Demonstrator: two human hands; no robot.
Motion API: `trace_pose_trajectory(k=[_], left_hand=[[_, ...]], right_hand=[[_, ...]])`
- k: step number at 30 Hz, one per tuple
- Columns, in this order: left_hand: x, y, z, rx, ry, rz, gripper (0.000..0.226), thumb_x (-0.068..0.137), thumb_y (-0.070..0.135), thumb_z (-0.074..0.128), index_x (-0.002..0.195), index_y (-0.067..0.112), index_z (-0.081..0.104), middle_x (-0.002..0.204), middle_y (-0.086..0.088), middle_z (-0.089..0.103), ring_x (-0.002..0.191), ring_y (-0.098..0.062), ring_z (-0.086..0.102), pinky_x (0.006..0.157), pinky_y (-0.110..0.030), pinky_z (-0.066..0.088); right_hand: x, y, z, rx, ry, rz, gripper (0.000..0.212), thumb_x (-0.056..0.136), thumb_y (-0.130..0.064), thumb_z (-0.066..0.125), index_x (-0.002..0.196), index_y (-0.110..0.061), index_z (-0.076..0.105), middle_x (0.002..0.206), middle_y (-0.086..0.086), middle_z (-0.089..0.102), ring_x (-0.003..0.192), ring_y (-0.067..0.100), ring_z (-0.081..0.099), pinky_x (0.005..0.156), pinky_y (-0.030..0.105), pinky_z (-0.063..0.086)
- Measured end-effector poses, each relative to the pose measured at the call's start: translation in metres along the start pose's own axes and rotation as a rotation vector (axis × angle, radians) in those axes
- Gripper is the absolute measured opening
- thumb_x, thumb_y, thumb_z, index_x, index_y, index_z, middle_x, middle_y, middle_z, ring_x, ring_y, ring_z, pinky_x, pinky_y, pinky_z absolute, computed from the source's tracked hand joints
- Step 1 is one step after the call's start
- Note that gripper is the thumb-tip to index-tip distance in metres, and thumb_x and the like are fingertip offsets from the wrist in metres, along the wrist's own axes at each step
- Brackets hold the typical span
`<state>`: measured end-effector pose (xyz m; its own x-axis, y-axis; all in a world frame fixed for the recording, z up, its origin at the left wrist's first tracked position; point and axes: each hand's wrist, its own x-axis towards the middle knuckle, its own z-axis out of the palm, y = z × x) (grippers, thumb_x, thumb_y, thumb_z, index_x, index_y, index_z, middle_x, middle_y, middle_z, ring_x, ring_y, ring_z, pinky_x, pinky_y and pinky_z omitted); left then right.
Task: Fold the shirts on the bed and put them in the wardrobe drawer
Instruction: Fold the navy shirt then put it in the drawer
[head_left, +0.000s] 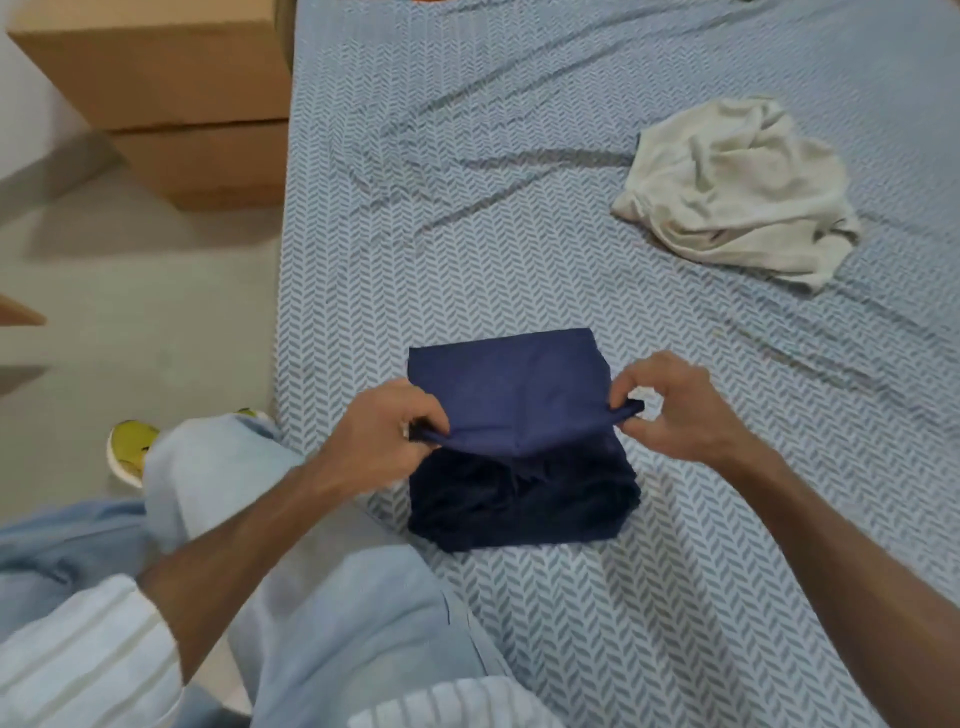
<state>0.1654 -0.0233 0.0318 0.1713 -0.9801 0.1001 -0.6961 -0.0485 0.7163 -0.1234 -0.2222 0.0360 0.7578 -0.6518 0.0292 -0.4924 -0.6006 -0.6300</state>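
Navy blue shirt (514, 415) lies half folded on the bed (571, 234) near me; my left hand (387, 431) and right hand (670, 410) pinch its lifted edge. A crumpled white shirt (737, 192) lies well apart.

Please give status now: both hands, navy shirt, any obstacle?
Left hand and right hand pinch navy shirt, mid-fold. White shirt crumpled, unfolded. Nothing blocking.
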Motion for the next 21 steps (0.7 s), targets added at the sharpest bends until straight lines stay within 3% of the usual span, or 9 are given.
trace_pose_trajectory(k=[3, 8, 12, 14, 16, 18, 20, 21], left_hand=[[-0.029, 0.003, 0.016, 0.063, -0.069, 0.076, 0.026, 0.058, 0.000, 0.069, 0.076, 0.018, 0.074, 0.077, 0.007, 0.070, 0.076, -0.006, 0.056, 0.074, -0.024, 0.045], [-0.043, -0.015, 0.034, 0.229, -0.286, 0.098, 0.032, 0.059, -0.007, 0.073, 0.075, 0.020, 0.073, 0.074, 0.006, 0.069, 0.072, -0.019, 0.059, 0.071, -0.024, 0.042], [-0.042, -0.017, 0.037, 0.303, -0.457, -0.037, 0.023, 0.069, 0.008, 0.066, 0.085, 0.021, 0.076, 0.086, 0.004, 0.067, 0.083, -0.017, 0.059, 0.079, -0.028, 0.048], [-0.039, -0.010, 0.035, 0.143, -0.338, -0.187, 0.017, 0.072, 0.015, 0.065, 0.086, 0.021, 0.073, 0.085, 0.007, 0.067, 0.079, -0.011, 0.060, 0.077, -0.027, 0.049], [-0.028, -0.007, 0.035, 0.009, -0.112, -0.392, 0.008, 0.080, 0.019, 0.072, 0.086, 0.022, 0.068, 0.082, 0.010, 0.067, 0.074, -0.006, 0.061, 0.071, -0.023, 0.049], [-0.012, -0.010, 0.036, -0.071, 0.066, -0.598, 0.014, 0.085, 0.029, 0.074, 0.094, 0.023, 0.065, 0.086, 0.010, 0.066, 0.079, -0.006, 0.061, 0.070, -0.018, 0.045], [0.006, -0.014, 0.036, -0.108, 0.185, -0.687, 0.026, 0.089, 0.034, 0.070, 0.109, 0.019, 0.063, 0.102, 0.002, 0.066, 0.094, -0.017, 0.063, 0.081, -0.024, 0.047], [0.013, -0.017, 0.038, -0.020, 0.201, -0.640, 0.034, 0.091, 0.034, 0.067, 0.119, 0.015, 0.060, 0.114, -0.004, 0.064, 0.107, -0.022, 0.060, 0.092, -0.030, 0.046]], right_hand=[[-0.035, 0.010, 0.020, -0.069, 0.006, -0.059, 0.021, 0.063, -0.022, 0.066, 0.080, -0.034, 0.064, 0.082, -0.023, 0.066, 0.082, 0.009, 0.058, 0.082, 0.054, 0.046], [-0.072, 0.015, 0.045, -0.264, -0.084, -0.030, 0.029, 0.057, -0.021, 0.065, 0.081, -0.036, 0.059, 0.081, -0.024, 0.059, 0.086, 0.008, 0.050, 0.078, 0.035, 0.023], [-0.073, 0.021, 0.056, -0.321, -0.202, 0.000, 0.022, 0.064, -0.049, 0.064, 0.084, -0.041, 0.066, 0.094, -0.025, 0.058, 0.094, 0.009, 0.053, 0.077, 0.035, 0.027], [-0.064, 0.015, 0.053, -0.177, -0.152, 0.029, 0.022, 0.070, -0.056, 0.069, 0.083, -0.038, 0.069, 0.091, -0.022, 0.060, 0.089, 0.005, 0.055, 0.078, 0.037, 0.039], [-0.043, 0.007, 0.050, 0.011, 0.005, 0.102, 0.013, 0.076, -0.037, 0.079, 0.082, -0.029, 0.072, 0.087, -0.014, 0.065, 0.082, 0.010, 0.061, 0.082, 0.039, 0.049], [-0.013, 0.006, 0.049, 0.076, 0.137, 0.262, 0.012, 0.081, -0.024, 0.079, 0.090, -0.020, 0.072, 0.095, -0.003, 0.068, 0.084, 0.017, 0.062, 0.089, 0.037, 0.050], [0.015, 0.002, 0.048, 0.045, 0.211, 0.316, 0.023, 0.087, -0.028, 0.069, 0.106, -0.017, 0.070, 0.110, 0.002, 0.067, 0.095, 0.021, 0.062, 0.095, 0.041, 0.050], [0.026, 0.001, 0.050, -0.026, 0.241, 0.272, 0.032, 0.088, -0.030, 0.063, 0.115, -0.015, 0.068, 0.118, 0.004, 0.065, 0.103, 0.024, 0.061, 0.099, 0.044, 0.048]])
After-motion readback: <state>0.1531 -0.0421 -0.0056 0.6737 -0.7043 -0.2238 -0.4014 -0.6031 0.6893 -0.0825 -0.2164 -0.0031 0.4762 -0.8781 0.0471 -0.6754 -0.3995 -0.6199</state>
